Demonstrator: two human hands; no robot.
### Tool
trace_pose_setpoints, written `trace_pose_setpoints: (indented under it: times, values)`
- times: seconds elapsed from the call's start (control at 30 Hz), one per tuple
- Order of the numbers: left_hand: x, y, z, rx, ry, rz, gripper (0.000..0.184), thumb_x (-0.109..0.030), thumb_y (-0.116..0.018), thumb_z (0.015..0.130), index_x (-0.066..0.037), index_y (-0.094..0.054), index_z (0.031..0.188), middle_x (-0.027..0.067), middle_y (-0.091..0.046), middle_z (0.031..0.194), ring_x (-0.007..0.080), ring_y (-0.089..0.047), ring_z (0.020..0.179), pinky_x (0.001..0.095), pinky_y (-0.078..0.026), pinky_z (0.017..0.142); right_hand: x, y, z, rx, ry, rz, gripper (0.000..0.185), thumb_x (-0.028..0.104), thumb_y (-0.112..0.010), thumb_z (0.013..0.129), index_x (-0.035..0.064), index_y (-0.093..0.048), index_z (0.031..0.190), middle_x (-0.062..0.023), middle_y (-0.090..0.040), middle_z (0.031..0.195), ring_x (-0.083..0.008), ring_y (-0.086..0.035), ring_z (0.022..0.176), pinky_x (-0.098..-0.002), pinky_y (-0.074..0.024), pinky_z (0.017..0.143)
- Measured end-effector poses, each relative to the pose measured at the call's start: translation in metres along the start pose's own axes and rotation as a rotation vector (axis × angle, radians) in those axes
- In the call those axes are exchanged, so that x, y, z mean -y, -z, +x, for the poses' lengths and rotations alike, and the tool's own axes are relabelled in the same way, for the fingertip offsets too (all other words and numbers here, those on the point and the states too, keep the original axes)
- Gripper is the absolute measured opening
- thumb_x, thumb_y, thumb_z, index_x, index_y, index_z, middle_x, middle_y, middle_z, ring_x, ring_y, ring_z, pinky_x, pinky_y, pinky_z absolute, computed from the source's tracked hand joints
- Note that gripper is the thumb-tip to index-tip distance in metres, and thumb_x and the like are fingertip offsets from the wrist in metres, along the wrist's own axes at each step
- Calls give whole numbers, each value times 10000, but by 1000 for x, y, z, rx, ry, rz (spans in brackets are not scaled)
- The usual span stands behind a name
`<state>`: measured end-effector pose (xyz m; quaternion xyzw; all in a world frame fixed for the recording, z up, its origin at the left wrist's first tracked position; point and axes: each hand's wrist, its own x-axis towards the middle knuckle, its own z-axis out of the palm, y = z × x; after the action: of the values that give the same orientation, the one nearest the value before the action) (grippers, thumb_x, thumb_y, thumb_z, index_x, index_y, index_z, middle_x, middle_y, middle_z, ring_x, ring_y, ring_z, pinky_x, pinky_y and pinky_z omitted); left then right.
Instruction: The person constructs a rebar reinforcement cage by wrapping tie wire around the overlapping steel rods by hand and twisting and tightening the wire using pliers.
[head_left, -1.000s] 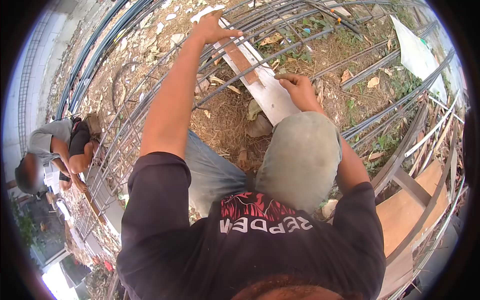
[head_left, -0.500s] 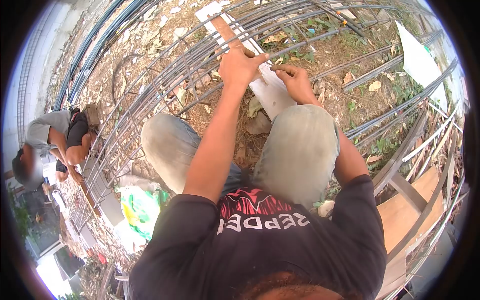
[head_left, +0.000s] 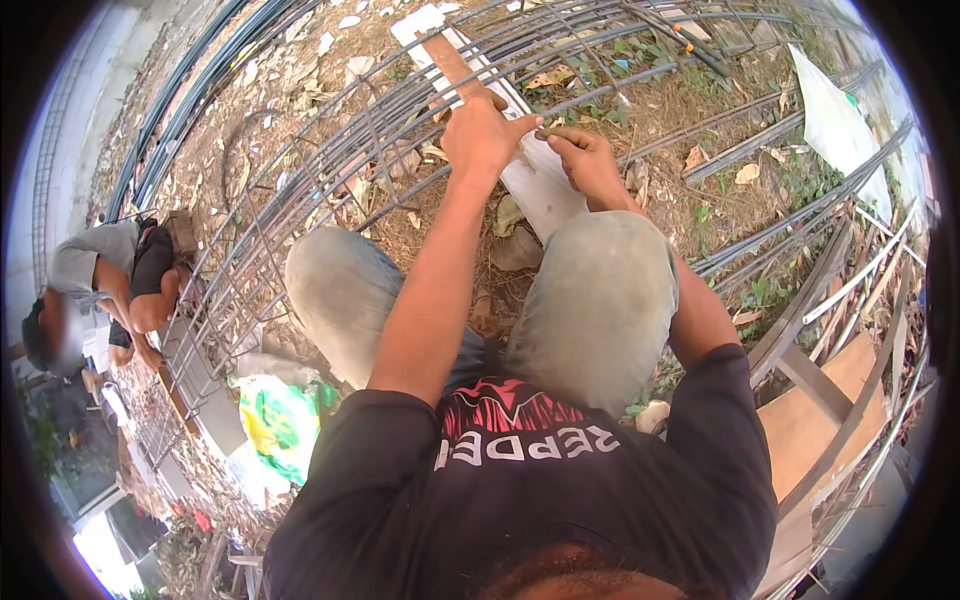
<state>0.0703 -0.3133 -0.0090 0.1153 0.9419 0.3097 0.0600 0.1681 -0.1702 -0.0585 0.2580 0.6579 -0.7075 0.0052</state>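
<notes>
Left hand [head_left: 474,135], thumb spread, covers a flat brown strip [head_left: 446,58]; right hand [head_left: 592,166] pinches by a long white board's right edge; both holds unclear.

The left hand [head_left: 475,138] has come back along the board [head_left: 545,190] from its far end to just beside the right hand's [head_left: 588,165] fingertips. That end now shows beyond the left fingers; well nearer the body than them, the left knee [head_left: 330,275] and a bag [head_left: 280,425] have appeared.

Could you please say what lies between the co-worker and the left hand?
Between the co-worker and left hand, the head view shows metal bars and littered ground.
</notes>
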Motion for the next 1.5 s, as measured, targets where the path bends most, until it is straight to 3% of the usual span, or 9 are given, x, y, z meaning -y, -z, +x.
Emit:
trace_pose_setpoints:
  times: [0.17, 0.4, 0.6, 0.77, 1.0, 1.1, 1.2, 1.3, 1.5]
  values:
    - [2, -2, 0, -36, -34, 44, 577, -486, -915, 707, -46, -791, 1058, 187, -775, 887, 342, -759, 868, 472, -592, 759, -7, 4, 3, 29, -76, 25, 259, 174, -666, 994, 34, -784, 1177, 31, -643, 763, -48, -454, 647, -271, -377, 588]
    - [0, 13, 25, 273, -76, 120, 529, -535, -887, 720, -57, -816, 936, 161, -771, 873, 336, -747, 834, 471, -581, 743, -15, -6, 5, -48, 75, 13, 251, 175, -684, 988, 4, -780, 1143, -22, -730, 870, -91, -567, 727, -302, -470, 684]
    - [6, -5, 27, 222, -37, 9, 445, -444, -890, 732, -50, -813, 925, 152, -769, 840, 335, -749, 842, 470, -577, 749, -33, -6, 17, -81, 299, -115, 263, 180, -704, 956, -30, -762, 1103, -110, -761, 894, -161, -655, 771, -343, -515, 732]
    - [3, -9, 3, 55, -17, -89, 373, -355, -854, 788, -13, -808, 930, 138, -773, 794, 265, -748, 734, 391, -573, 705, -22, 1, 15, -59, 411, -372, 261, 183, -695, 925, -19, -757, 1079, -175, -758, 895, -241, -701, 770, -385, -533, 747]
    - [18, -3, 14, 84, -83, -224, 322, -295, -846, 808, -29, -823, 988, 164, -781, 857, 252, -747, 758, 372, -565, 716, -19, 2, 15, -26, 351, -269, 220, 143, -681, 936, -30, -748, 1054, -149, -758, 920, -202, -687, 838, -358, -517, 792]
    - [34, 1, 22, 166, -135, -225, 244, -291, -825, 804, -102, -847, 956, 125, -787, 859, 272, -758, 796, 398, -582, 757, -17, 0, 14, -17, 307, -157, 193, 110, -684, 940, -41, -745, 1044, -124, -752, 921, -167, -666, 858, -332, -506, 796]
    - [29, 2, 21, 215, -35, -180, 238, -309, -833, 793, -137, -853, 957, 105, -793, 869, 249, -758, 803, 385, -581, 754, -14, -1, 13, -25, 282, -107, 178, 94, -690, 940, -43, -745, 1040, -106, -746, 914, -147, -652, 855, -316, -500, 785]
    - [23, -4, 20, 170, -24, -213, 247, -232, -842, 807, -40, -837, 961, 139, -796, 894, 200, -738, 784, 335, -558, 748, -24, 0, 18, -11, 315, -105, 182, 101, -697, 938, -39, -744, 1045, -102, -744, 898, -143, -650, 834, -318, -501, 764]
    - [25, -8, 15, 93, 6, -334, 256, -237, -839, 810, -40, -835, 974, 116, -800, 890, 187, -738, 777, 325, -559, 744, -28, 0, 18, -30, 427, -239, 193, 118, -703, 929, -29, -727, 1051, -141, -744, 851, -185, -669, 749, -354, -513, 707]
